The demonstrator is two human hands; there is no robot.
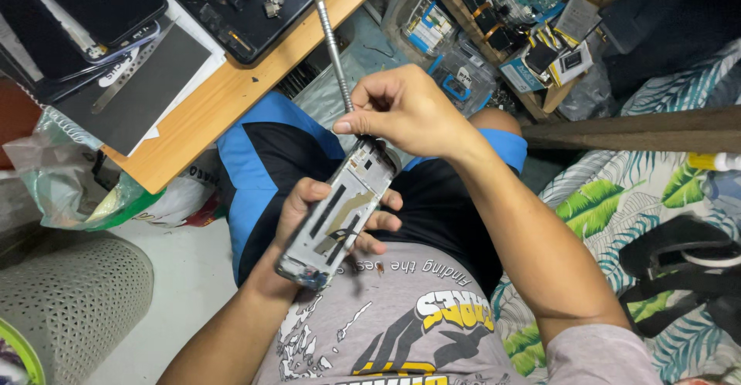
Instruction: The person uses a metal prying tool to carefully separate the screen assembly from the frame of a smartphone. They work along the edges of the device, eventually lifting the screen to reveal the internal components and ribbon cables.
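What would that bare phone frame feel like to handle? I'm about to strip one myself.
The phone frame is probably light: the left hand cradles it alone. It looks thin and hollowed out, so likely bendable and easily damaged if squeezed. Its smooth metal could be slippery while the right hand presses the slim metal tool at its top end.

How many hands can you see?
2. The left hand cradles a stripped grey phone frame over the lap. The right hand pinches a thin metal tool at the frame's top end. No other person's hands show.
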